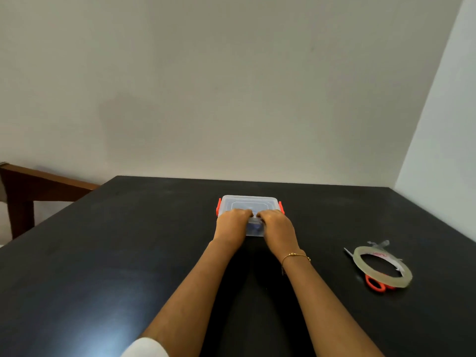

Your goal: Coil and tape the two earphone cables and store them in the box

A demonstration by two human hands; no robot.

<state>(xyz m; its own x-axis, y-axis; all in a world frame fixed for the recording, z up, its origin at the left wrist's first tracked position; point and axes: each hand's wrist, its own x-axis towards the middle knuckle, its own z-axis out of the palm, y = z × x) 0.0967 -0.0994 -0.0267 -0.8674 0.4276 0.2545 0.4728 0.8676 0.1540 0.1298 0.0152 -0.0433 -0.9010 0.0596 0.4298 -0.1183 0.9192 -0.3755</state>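
Note:
A small clear plastic box [249, 203] with orange side latches stands on the black table [128, 240], its lid on top. My left hand [231, 222] and my right hand [275, 225] both lie on the near half of the lid, fingers bent over its front edge and touching each other in the middle. Something dark blue shows through the box's front wall between my hands; no earphone cable is plainly visible.
A roll of clear tape [383, 266] lies at the right of the table on top of orange-handled scissors [376, 286]. A wooden rail [38, 186] stands beyond the table's left edge. A pale wall rises behind the table.

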